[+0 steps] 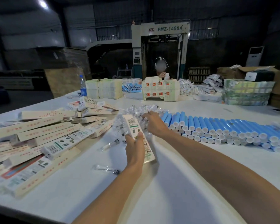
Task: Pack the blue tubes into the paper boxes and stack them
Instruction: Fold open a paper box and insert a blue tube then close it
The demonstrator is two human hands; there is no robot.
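My left hand (135, 147) grips a long cream paper box (137, 128) with a barcode, held lengthwise above the white table (168, 183). My right hand (153, 124) reaches into a heap of small clear-wrapped nozzles (136, 113) just beyond the box; its fingertips are hidden among the wrappers. Many blue tubes with white caps (225, 130) lie stacked in rows to the right of my right hand. A loose pile of packed paper boxes (44, 136) spreads over the left part of the table.
Two wrapped nozzles (109, 145) (106, 169) lie loose near my left forearm. At the far side sit flat box blanks (103, 88), a water bottle (82, 85), more blue tubes (131, 88), a printed carton stack (247, 92) and a person (161, 70) working.
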